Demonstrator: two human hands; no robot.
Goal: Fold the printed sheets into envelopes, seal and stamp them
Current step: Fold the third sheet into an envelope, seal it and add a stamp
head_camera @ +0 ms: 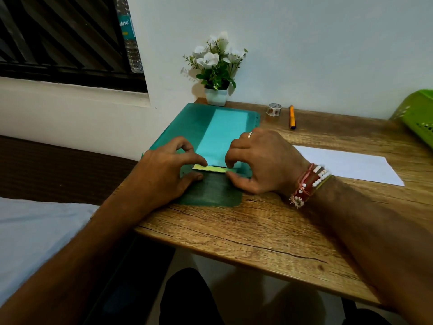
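- Pinching the left end of a thin yellow-green strip point(207, 169), the left hand point(168, 171) has its forefinger curled onto the strip's top edge and its thumb lying just below on the green folder point(185, 127).
- The right hand point(260, 163), with a ring on one finger and beaded bracelets at the wrist, grips the strip's right end between curled forefinger and thumb.
- The strip lies between the two hands, across the near end of a pale turquoise sheet point(222, 134), which stretches away from the fingertips on the folder.
- Whether the strip is stuck to that sheet cannot be told.
- A white sheet point(346, 166) lies flat on the wooden table point(234, 231), just right of the right wrist.
- Beyond the right hand are a tape roll point(274, 109) and an orange pen point(292, 117), near each other but apart.
- A pot of white flowers point(216, 66) stands beyond both hands, against the wall.
- Far to the right of the right hand sits a green basket point(419, 113).
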